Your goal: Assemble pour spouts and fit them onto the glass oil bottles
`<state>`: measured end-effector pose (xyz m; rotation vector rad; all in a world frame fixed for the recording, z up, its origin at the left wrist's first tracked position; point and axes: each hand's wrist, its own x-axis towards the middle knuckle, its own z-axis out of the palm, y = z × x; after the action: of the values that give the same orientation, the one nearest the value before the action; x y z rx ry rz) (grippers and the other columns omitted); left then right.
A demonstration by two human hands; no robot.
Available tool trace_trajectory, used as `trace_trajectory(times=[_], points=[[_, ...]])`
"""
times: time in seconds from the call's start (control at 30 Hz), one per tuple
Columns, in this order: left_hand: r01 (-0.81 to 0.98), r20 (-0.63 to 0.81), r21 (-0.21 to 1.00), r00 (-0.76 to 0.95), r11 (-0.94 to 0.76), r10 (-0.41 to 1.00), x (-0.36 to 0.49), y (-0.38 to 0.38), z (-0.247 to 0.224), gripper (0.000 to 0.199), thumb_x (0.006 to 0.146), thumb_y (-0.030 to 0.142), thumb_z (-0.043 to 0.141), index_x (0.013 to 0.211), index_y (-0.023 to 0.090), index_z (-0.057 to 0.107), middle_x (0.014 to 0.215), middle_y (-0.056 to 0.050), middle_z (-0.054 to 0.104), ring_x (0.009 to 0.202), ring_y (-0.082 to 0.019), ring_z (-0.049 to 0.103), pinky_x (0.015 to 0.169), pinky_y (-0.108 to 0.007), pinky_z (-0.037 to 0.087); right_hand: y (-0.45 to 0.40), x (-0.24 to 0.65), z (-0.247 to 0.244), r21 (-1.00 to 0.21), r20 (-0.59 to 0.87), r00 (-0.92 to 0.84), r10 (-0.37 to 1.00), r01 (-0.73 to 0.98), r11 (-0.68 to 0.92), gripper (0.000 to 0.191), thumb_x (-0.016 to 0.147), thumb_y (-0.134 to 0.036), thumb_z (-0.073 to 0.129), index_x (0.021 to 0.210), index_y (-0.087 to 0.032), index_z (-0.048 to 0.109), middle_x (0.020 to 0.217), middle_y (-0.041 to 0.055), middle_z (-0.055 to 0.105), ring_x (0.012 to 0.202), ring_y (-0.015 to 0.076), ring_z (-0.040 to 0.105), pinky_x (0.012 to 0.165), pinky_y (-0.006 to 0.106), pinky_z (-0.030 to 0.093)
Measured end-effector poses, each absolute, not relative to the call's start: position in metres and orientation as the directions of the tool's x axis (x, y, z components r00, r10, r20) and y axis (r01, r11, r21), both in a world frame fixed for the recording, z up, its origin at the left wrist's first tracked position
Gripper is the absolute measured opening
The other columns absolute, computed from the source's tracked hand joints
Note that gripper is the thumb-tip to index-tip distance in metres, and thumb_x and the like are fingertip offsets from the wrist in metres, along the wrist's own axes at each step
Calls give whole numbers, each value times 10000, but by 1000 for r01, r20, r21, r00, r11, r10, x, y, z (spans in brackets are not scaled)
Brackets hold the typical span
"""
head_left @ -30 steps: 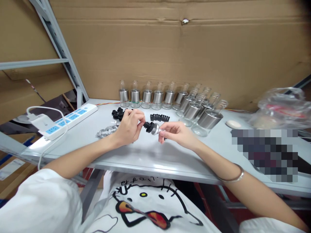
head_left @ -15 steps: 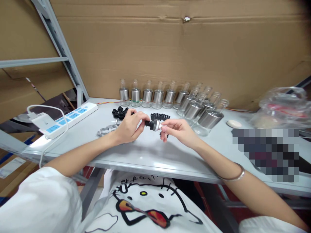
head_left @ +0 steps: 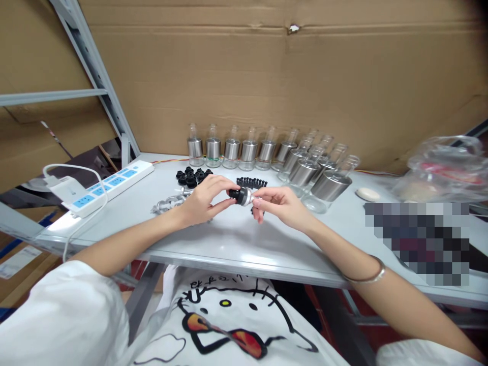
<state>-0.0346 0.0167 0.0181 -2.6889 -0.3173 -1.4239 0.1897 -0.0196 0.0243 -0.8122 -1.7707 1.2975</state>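
A bottle pour spout [head_left: 244,196], with a black ribbed plug and a silver-white collar, is held level between my hands above the table. My left hand [head_left: 208,200] pinches its black end between thumb and fingers. On the other side, my right hand [head_left: 280,204] grips the pale narrow end, which its fingertips partly cover. Behind my left hand lie a cluster of black caps [head_left: 192,177] and a pile of silver-grey parts [head_left: 170,203]. Small black ribbed plugs [head_left: 251,182] stand in rows just beyond the spout.
Several glass bottles with steel sleeves [head_left: 249,150] line the back, their row curving forward at right. A power strip [head_left: 109,188] with a white cable is at left. A white oval object [head_left: 368,194] and clear plastic bags [head_left: 450,168] sit at right.
My left hand's fingers have shifted right along the spout and straightened somewhat, now reaching closer to the collar. My right hand has kept its place and grip.
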Motion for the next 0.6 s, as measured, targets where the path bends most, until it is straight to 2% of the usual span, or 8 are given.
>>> trace_trajectory(times=[0.3, 0.6], points=[[143, 828, 9, 553, -990, 88, -32, 10, 20, 152, 871, 171, 594, 1019, 144, 577, 848, -67, 645, 768, -129, 615, 699, -237, 532, -23, 190, 29, -969, 149, -553, 819, 81, 231, 351, 785, -469, 676, 831, -122, 661, 550, -14, 599, 412, 86, 528, 445, 219, 427], [133, 780, 20, 618, -991, 98, -30, 1, 25, 110, 895, 192, 558, 997, 156, 580, 818, -54, 619, 737, -126, 594, 663, -231, 523, -24, 189, 29, -961, 144, -565, 813, 116, 252, 352, 793, -472, 665, 773, -121, 650, 522, -23, 556, 385, 67, 460, 404, 211, 379]])
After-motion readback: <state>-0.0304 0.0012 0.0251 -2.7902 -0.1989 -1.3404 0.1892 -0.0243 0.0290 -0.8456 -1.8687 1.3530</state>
